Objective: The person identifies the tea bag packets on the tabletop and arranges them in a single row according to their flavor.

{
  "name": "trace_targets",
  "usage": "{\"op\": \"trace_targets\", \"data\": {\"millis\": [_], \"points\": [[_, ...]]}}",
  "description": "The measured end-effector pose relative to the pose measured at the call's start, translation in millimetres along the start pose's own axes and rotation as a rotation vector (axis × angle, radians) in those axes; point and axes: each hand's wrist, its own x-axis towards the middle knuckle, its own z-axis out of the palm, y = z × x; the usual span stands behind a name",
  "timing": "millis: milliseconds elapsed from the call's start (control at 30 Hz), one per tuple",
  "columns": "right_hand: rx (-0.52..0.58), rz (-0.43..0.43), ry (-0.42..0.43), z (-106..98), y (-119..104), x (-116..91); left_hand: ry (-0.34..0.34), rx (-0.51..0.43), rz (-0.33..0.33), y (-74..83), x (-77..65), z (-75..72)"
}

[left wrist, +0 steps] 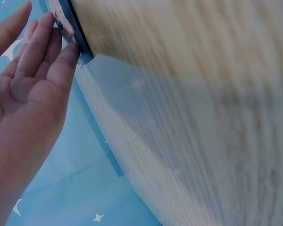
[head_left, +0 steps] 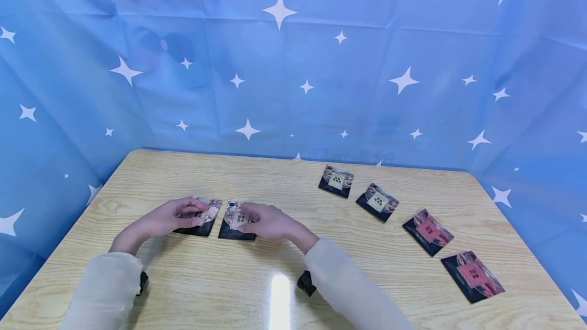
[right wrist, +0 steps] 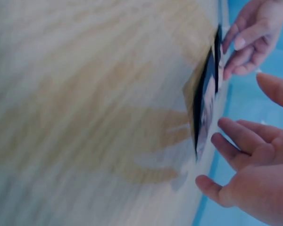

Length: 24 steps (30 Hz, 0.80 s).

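Two flat, dark square packets with floral print lie side by side on the table's left half. My left hand is over the left packet, covering part of it. In the left wrist view, the fingers of this hand are nearly straight, with fingertips at the edge of the packet. My right hand hovers at the right side of the right packet. The right wrist view shows this hand with loosely bent, spread fingers, a small gap from the packet.
On the right half of the wooden table are two packets with pale labels, the farther one and the nearer one. Closer in lie two with pink labels, one beyond the other. A blue star-patterned cloth hangs behind.
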Motion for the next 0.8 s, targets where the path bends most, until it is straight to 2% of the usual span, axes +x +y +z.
{"op": "trace_targets", "data": {"millis": [233,500,800], "points": [[0.049,0.014,0.051,-24,13,-8,-0.009,-0.014,0.014,-2.0,0.0,-0.9],[0.098,0.032,0.150,-57,45,-24,-0.003,-0.005,0.020,-4.4,0.3,-0.6],[0.090,0.118,0.257,-100,85,-43,-0.006,-0.013,0.018,-3.2,-0.1,0.1]]}}
